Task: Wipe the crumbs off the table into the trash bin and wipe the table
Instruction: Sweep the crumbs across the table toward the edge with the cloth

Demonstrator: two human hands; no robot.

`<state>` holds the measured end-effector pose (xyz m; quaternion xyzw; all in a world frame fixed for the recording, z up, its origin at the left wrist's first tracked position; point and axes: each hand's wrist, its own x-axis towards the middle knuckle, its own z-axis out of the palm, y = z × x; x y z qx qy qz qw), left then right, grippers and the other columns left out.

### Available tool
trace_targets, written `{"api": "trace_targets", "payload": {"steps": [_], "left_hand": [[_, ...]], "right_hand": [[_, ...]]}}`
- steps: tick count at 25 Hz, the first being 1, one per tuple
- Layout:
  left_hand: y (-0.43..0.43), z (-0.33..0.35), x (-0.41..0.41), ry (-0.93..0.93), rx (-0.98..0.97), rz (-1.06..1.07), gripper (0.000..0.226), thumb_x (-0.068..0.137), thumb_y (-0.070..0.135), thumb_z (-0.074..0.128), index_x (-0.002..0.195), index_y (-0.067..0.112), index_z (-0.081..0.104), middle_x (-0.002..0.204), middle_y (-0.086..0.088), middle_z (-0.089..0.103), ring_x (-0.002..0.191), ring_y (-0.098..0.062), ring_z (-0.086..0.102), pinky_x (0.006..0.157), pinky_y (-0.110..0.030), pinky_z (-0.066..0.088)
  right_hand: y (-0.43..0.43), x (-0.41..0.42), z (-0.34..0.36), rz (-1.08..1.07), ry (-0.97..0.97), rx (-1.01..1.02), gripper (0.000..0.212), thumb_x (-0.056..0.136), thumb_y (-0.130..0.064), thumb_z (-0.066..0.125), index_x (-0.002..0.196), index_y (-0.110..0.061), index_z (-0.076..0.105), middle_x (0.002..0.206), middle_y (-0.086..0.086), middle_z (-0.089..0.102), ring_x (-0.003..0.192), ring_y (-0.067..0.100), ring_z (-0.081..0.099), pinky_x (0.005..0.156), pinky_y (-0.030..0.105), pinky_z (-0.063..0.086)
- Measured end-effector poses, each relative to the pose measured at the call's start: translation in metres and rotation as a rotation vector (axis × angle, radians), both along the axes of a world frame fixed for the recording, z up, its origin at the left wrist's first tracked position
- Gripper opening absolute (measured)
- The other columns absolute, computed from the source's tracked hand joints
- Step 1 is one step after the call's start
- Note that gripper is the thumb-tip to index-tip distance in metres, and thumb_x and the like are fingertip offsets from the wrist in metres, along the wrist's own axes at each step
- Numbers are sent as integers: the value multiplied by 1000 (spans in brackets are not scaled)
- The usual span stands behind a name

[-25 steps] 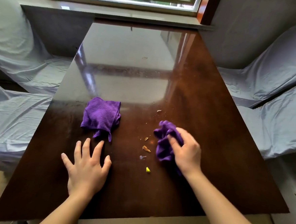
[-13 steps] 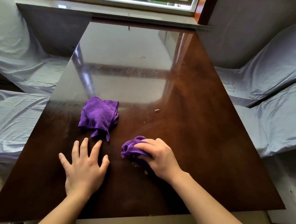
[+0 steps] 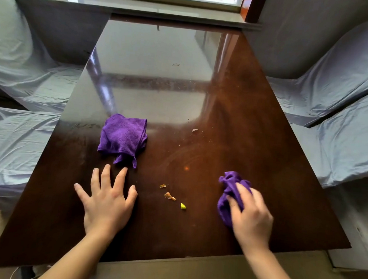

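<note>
Table (image 3: 245,126), two purple cloths, right hand (image 3: 252,218) gripping one (image 3: 229,192), left hand (image 3: 107,201) splayed flat.

The right hand (image 3: 250,216) has swept its bunched cloth (image 3: 229,192) from mid-table out to the right. The crumbs (image 3: 170,196) it covered half a second ago lie exposed again.

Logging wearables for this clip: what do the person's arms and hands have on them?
Nothing that shows. Both forearms are bare up to the frame edge, with no sleeves in view. The left hand and right hand have no gloves, rings, watch or bands, and the fingers are uncovered.
</note>
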<state>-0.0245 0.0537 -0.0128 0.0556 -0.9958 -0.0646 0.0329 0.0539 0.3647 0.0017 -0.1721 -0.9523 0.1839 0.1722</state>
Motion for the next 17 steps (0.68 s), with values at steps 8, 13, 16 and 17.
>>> {"api": "trace_targets", "payload": {"steps": [8, 13, 16, 17], "left_hand": [[-3, 3, 2, -2, 47, -6, 55, 87, 53, 43, 140, 36, 38, 153, -10, 31, 145, -30, 14, 108, -70, 10], [-3, 2, 1, 37, 86, -6, 49, 88, 40, 46, 136, 35, 44, 152, -10, 35, 145, -29, 18, 109, -70, 8], [-4, 0, 2, 55, 93, -11, 46, 89, 37, 45, 135, 35, 46, 151, -9, 37, 144, -29, 20, 109, -70, 9], [-4, 0, 2, 61, 96, -14, 46, 89, 36, 45, 134, 35, 47, 150, -10, 38, 144, -29, 22, 109, -70, 9]], "right_hand": [[-125, -24, 13, 256, 71, -242, 36, 82, -24, 76, 117, -21, 70, 110, 2, 71, 91, 26, 72, 73, 34, 59], [-45, -63, 19, -49, 107, -419, 32, 87, -30, 72, 118, -24, 69, 110, 2, 74, 102, 28, 69, 82, 33, 50], [-42, -75, 12, -1, 7, -263, 32, 89, -31, 69, 120, -25, 67, 116, 1, 71, 105, 29, 67, 80, 32, 48], [-53, -73, 9, 47, 16, -204, 33, 88, -30, 70, 120, -25, 67, 118, 1, 70, 104, 30, 68, 79, 33, 50]]}}
